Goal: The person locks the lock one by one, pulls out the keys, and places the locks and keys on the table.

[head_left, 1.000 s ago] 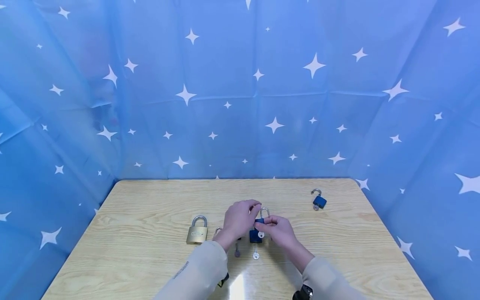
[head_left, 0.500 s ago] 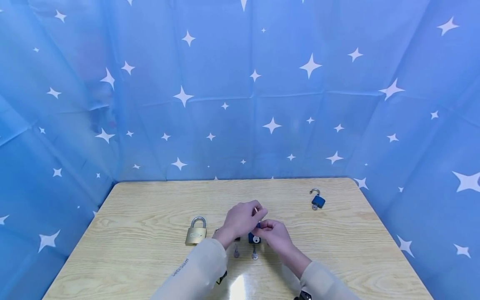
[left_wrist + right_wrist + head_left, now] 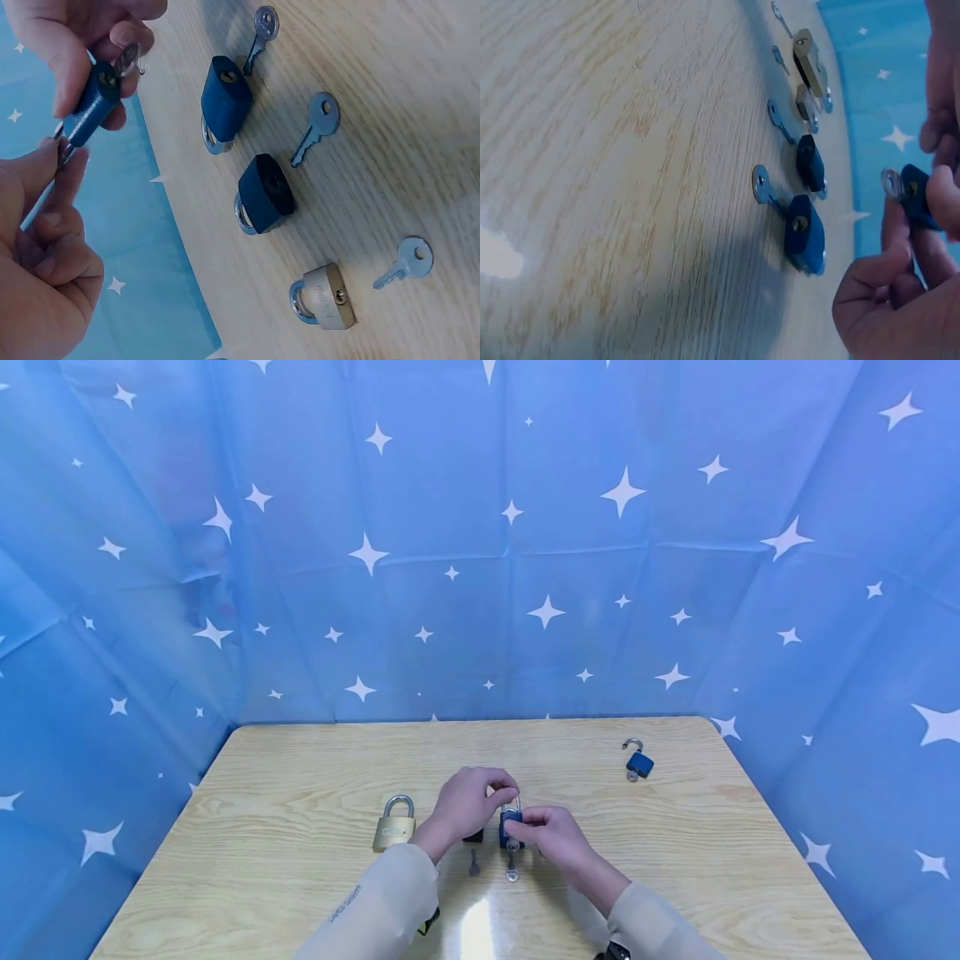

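Note:
A small blue padlock (image 3: 96, 101) is held above the table between both hands. My left hand (image 3: 468, 802) pinches its silver shackle with thumb and fingers. My right hand (image 3: 558, 835) grips the blue body, and a silver key (image 3: 891, 184) stands at its keyhole end. Fingers cover much of the shackle, so whether it is fastened is hidden. Below lie a larger blue padlock (image 3: 226, 97), a dark padlock (image 3: 264, 193) and a small brass padlock (image 3: 322, 296), each with a loose key beside it.
A large brass padlock (image 3: 393, 831) lies left of the hands on the wooden table (image 3: 300, 877). Towards the back right lies another blue padlock (image 3: 640, 764), its shackle open and a key by its body. A blue star-patterned curtain (image 3: 480, 568) surrounds the table's back and sides.
The held padlock has come slightly nearer and to the left. My left fingers, beside its shackle a second ago, now pinch it. The right hand keeps its grip on the body.

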Available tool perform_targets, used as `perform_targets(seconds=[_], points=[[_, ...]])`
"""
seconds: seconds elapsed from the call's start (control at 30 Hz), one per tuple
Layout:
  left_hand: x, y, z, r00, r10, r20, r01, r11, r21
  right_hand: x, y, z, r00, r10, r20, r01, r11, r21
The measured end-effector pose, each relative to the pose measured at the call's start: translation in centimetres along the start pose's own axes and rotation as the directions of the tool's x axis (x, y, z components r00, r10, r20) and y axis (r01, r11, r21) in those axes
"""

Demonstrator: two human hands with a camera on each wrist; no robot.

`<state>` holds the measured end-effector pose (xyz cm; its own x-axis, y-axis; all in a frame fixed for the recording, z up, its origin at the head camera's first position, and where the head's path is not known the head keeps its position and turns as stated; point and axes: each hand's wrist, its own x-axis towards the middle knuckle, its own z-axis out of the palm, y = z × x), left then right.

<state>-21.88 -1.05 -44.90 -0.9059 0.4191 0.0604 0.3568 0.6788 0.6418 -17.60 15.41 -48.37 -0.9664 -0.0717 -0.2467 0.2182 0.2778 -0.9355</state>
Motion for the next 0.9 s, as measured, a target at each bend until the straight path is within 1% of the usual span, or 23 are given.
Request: perform_targets(seconds=[0.2, 0.43, 0.6, 0.8, 0.9], points=[[-0.2, -0.3, 0.1, 0.999, -0.021, -0.034, 0.019, 0.998, -0.065, -0.1, -0.1, 0.3, 0.999, -0.036, -0.028, 0.034, 0.997, -0.066], [-0.2, -0.2, 0.4, 0.995, -0.031, -0.091, 0.019, 0.991, -0.131, -0.3, -0.6, 0.6, 0.998, -0.042, -0.046, 0.038, 0.995, -0.089], [-0.4, -0.2, 0.8, 0.995, -0.012, -0.104, -0.004, 0.988, -0.156, -0.7, -0.9, 0.9, 0.997, -0.015, -0.08, 0.007, 0.995, -0.095], [-0.6, -0.5, 1.2, 0.991, 0.022, -0.133, -0.047, 0.981, -0.186, -1.1, -1.3, 1.4, 0.992, -0.011, -0.127, -0.003, 0.994, -0.11], [-0.8, -0.6, 1.4, 0.992, 0.025, -0.123, -0.049, 0.979, -0.197, -1.1, -1.3, 1.5, 0.991, 0.0, -0.136, -0.014, 0.994, -0.106]])
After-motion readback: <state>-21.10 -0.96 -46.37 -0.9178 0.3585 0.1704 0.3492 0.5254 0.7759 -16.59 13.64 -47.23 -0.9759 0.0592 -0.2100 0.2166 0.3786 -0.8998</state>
